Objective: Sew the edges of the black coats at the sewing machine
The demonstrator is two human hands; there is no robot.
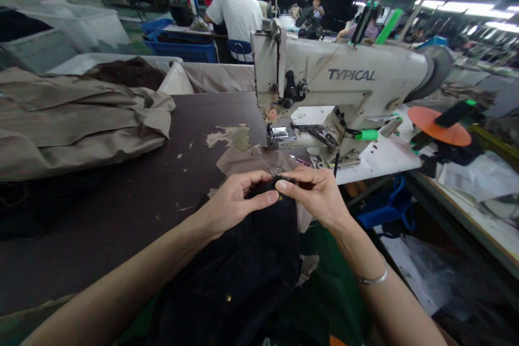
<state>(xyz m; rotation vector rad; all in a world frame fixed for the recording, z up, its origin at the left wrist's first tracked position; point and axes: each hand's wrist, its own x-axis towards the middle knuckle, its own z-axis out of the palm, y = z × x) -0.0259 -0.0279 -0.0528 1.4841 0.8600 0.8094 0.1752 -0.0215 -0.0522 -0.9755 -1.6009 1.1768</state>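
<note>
Both hands meet at the top edge of a black piece of fabric (267,248) that hangs over the table's front edge toward my lap. My left hand (239,197) pinches that edge between thumb and fingers. Close beside it, my right hand (310,189) pinches the same edge, its thumb near a small brass-coloured dot. Beige fabric (243,162) lies under and behind the black piece, partly covered by my hands. Just beyond stands a sewing machine (344,75) marked TYPICAL, with its needle area and metal plate in front of my fingers.
A heap of folded khaki fabric (81,124) lies on the table's left. Behind it is a bin (178,78) with brown cloth. An orange disc with a thread cone (440,125) stands at right. A co-worker in a white shirt (237,11) sits ahead, back turned.
</note>
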